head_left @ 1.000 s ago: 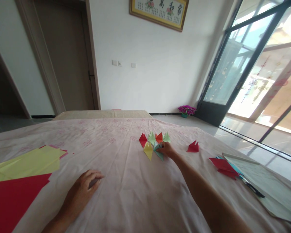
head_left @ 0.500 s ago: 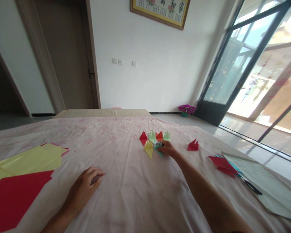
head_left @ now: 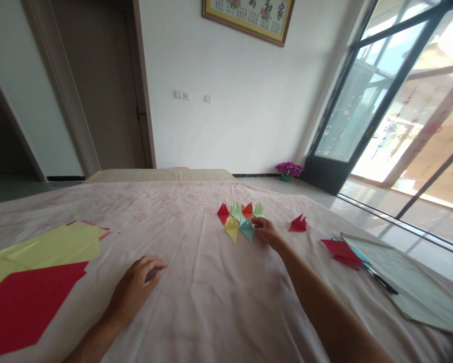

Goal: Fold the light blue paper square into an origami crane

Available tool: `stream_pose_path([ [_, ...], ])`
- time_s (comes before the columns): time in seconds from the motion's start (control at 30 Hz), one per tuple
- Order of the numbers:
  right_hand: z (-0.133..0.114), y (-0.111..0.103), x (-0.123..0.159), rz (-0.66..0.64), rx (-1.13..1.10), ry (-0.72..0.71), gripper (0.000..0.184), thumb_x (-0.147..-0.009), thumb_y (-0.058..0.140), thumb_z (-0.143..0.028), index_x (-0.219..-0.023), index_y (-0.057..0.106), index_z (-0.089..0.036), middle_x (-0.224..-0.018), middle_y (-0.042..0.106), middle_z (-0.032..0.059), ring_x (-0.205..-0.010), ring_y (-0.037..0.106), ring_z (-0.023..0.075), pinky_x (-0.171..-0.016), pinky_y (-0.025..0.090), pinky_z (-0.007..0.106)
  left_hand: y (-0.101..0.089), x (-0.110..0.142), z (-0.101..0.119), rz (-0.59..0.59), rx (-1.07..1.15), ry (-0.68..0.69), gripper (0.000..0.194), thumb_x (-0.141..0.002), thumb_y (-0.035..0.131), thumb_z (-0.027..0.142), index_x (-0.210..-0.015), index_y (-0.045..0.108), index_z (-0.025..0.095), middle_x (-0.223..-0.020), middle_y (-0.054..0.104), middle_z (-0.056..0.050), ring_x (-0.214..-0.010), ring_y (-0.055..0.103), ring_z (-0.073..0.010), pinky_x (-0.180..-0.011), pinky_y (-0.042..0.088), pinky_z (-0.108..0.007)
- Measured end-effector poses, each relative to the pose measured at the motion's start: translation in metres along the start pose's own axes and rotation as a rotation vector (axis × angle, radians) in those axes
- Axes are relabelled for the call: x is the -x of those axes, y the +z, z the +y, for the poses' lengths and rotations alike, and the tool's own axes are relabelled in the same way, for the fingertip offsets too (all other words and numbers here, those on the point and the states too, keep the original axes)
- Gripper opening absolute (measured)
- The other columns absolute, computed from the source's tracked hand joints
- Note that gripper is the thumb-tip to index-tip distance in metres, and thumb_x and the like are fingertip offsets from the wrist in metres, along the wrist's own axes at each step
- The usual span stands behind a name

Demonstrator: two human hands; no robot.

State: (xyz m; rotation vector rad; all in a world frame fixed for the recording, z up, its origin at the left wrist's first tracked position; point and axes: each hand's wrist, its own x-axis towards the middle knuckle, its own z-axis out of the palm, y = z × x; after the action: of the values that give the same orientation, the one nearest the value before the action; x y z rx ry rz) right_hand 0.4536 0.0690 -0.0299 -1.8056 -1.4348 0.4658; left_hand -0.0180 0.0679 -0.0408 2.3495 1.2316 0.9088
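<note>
Folded paper pieces stand close together on the patterned tablecloth in two rows. The back row holds a red piece (head_left: 223, 214), a light green piece (head_left: 236, 210), an orange-red piece (head_left: 247, 210) and another light green piece (head_left: 258, 209). In front are a yellow piece (head_left: 231, 229) and a blue-green piece (head_left: 246, 229). My right hand (head_left: 265, 231) is at the right edge of the blue-green piece, thumb and fingers apart; whether it touches is unclear. My left hand (head_left: 141, 279) rests on the cloth, fingers loosely curved, with a dark shaded gap above the thumb.
One red folded piece (head_left: 298, 223) lies apart to the right. Beyond it are red folded paper (head_left: 342, 251), a black pen (head_left: 384, 283) and a pale flat board or folder (head_left: 411, 282). Yellow sheets (head_left: 56, 245) and red sheets (head_left: 33, 307) lie at the left.
My right hand has let go of the blue-green piece and drawn slightly right. That piece now sits level beside the yellow one. My left hand keeps its pose; the view has shifted slightly.
</note>
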Motion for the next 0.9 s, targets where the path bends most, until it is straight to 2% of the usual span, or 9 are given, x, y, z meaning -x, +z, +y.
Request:
stream_pose_path([
  [0.17, 0.003, -0.008, 0.021, 0.037, 0.124, 0.092, 0.032, -0.092, 0.057, -0.032, -0.120, 0.056, -0.017, -0.121, 0.058, 0.0088, -0.099, 0.060, 0.0207, -0.082, 0.053, 0.040, -0.001, 0.000, 0.003, 0.015, 0.009, -0.001, 0.022, -0.084, 0.051, 0.031, -0.091, 0.070, 0.025, -0.105, 0.067, -0.005, -0.104, 0.061, -0.0216, -0.094, 0.048, -0.036],
  [0.43, -0.014, 0.004, 0.058, 0.005, 0.341, -0.028, 0.029, -0.093, 0.055, -0.032, -0.118, 0.057, -0.019, -0.122, 0.058, 0.0084, -0.101, 0.060, 0.0204, -0.085, 0.052, 0.040, -0.002, -0.001, 0.004, 0.011, 0.003, 0.011, 0.022, -0.084, 0.048, 0.027, -0.091, 0.069, 0.022, -0.102, 0.067, -0.006, -0.100, 0.061, -0.0204, -0.092, 0.047, -0.035],
  [0.57, -0.022, 0.001, 0.068, 0.067, 0.433, -0.024, 0.029, -0.093, 0.055, -0.032, -0.118, 0.057, -0.018, -0.121, 0.058, 0.0085, -0.100, 0.060, 0.0202, -0.084, 0.052, 0.040, -0.001, 0.001, 0.006, -0.010, -0.059, 0.067, 0.023, -0.085, 0.047, 0.024, -0.095, 0.068, 0.022, -0.103, 0.065, -0.006, -0.101, 0.060, -0.0194, -0.093, 0.046, -0.034],
  [0.73, -0.026, 0.003, 0.089, 0.161, 0.546, -0.003, 0.028, -0.093, 0.054, -0.032, -0.118, 0.057, -0.019, -0.122, 0.058, 0.0086, -0.101, 0.060, 0.0202, -0.085, 0.052, 0.041, 0.000, 0.014, 0.000, -0.083, -0.198, 0.244, 0.038, -0.089, 0.045, 0.027, -0.126, 0.057, 0.026, -0.124, 0.058, -0.009, -0.116, 0.054, -0.0222, -0.102, 0.040, -0.039],
  [0.83, -0.029, 0.010, 0.104, 0.178, 0.596, -0.025, 0.027, -0.094, 0.054, -0.033, -0.117, 0.058, -0.019, -0.122, 0.058, 0.0085, -0.102, 0.059, 0.0202, -0.087, 0.051, 0.041, -0.008, 0.025, -0.011, -0.149, -0.275, 0.342, 0.046, -0.092, 0.043, 0.033, -0.138, 0.046, 0.030, -0.142, 0.047, -0.007, -0.131, 0.041, -0.0227, -0.109, 0.033, -0.038],
  [0.9, -0.031, 0.013, 0.110, 0.185, 0.621, -0.037, 0.026, -0.094, 0.053, -0.033, -0.116, 0.058, -0.019, -0.122, 0.058, 0.0084, -0.102, 0.059, 0.0202, -0.088, 0.050, 0.042, -0.018, 0.030, -0.022, -0.197, -0.311, 0.356, 0.049, -0.093, 0.042, 0.040, -0.142, 0.040, 0.033, -0.149, 0.040, -0.004, -0.136, 0.036, -0.0223, -0.111, 0.030, -0.038],
])
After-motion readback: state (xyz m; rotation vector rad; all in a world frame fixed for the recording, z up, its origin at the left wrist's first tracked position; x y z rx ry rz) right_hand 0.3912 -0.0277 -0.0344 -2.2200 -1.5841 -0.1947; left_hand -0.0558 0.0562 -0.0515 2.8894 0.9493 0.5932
